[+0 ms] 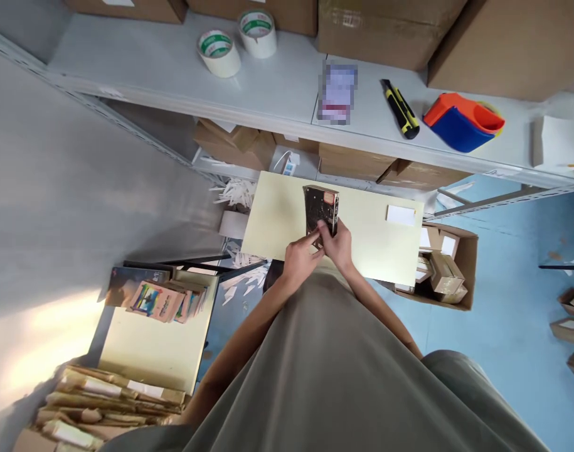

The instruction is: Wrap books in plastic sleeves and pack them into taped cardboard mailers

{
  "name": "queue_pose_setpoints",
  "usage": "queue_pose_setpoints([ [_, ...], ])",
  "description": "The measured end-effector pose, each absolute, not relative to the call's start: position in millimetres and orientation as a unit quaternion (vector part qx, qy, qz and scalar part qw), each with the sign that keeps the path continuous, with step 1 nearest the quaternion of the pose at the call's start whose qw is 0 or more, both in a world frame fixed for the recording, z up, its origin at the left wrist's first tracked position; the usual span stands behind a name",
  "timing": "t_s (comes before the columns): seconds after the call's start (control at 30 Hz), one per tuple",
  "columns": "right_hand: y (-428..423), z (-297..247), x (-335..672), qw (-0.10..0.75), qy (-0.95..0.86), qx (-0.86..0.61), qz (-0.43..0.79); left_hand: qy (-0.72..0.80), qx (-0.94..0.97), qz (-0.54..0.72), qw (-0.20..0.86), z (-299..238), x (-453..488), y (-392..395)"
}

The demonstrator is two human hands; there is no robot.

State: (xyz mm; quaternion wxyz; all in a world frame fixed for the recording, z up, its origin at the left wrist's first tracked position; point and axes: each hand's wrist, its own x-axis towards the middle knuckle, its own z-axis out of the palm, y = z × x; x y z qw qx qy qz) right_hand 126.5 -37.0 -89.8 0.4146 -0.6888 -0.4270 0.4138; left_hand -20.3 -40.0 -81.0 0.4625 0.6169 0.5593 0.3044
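A small dark book (318,206) with an orange-red label at its upper right corner stands tilted above the cream table (277,213). My right hand (338,246) grips its lower right edge, the thumb lying across the cover. At the lower left edge, my left hand (300,260) is closed on the book, its fingers reaching to the right hand. The hands cover the book's bottom part. On the table to the right lies a stack of white slips (400,215).
On the shelf (277,88) ahead are two tape rolls (223,63), a phone (337,94), a yellow-black box cutter (399,110) and an orange-blue tape dispenser (463,122). An open carton (470,270) of small boxes stands right; a side table (150,351) with books, left.
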Motion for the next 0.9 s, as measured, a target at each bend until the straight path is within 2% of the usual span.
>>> queue_pose_setpoints([
  [0.13, -27, -93, 157, 0.491, -0.382, -0.6, 0.503, 0.575, 0.533, 0.393, 0.479, -81, -43, -21],
  [0.27, -33, -85, 163, 0.5, -0.326, -0.532, 0.6, 0.506, 0.411, 0.39, 0.651, -85, -69, -9],
  [0.37, -37, -82, 158, 0.491, -0.316, -0.525, 0.619, 0.469, 0.37, 0.39, 0.7, -85, -74, -11],
  [0.67, -36, -95, 156, 0.475, -0.379, -0.534, 0.588, 0.481, 0.364, 0.415, 0.681, -81, -75, -20],
  [0.8, -37, -104, 147, 0.484, -0.444, -0.585, 0.477, 0.529, 0.434, 0.426, 0.592, -83, -70, -23],
  [0.9, -45, -101, 125, 0.467, -0.461, -0.565, 0.499, 0.567, 0.485, 0.424, 0.514, -83, -56, -31],
])
